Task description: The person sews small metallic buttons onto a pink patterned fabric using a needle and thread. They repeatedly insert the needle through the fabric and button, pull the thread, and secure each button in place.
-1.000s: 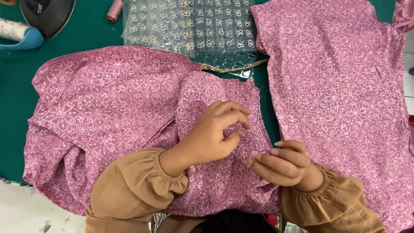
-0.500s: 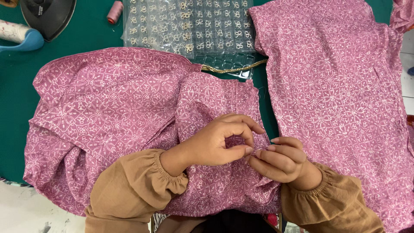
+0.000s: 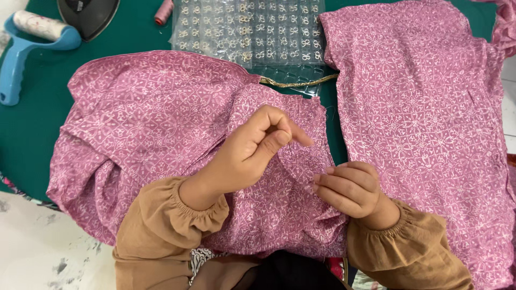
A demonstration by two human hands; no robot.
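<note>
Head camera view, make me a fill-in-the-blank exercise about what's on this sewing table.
1. Both hands, the left hand and the right hand, work on a patterned garment coloured ____.
2. The tabletop under the fabric is ____.
3. The lint roller at the top left has a handle coloured ____.
4. The thread spool lies just right of the dark ____.

Missing words: pink; green; blue; iron

A green table [image 3: 32,134] stands over a pale, stained floor [image 3: 43,252].

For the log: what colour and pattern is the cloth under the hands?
Pink-purple cloth with a fine white geometric floral print, clearest in the head view.
</note>
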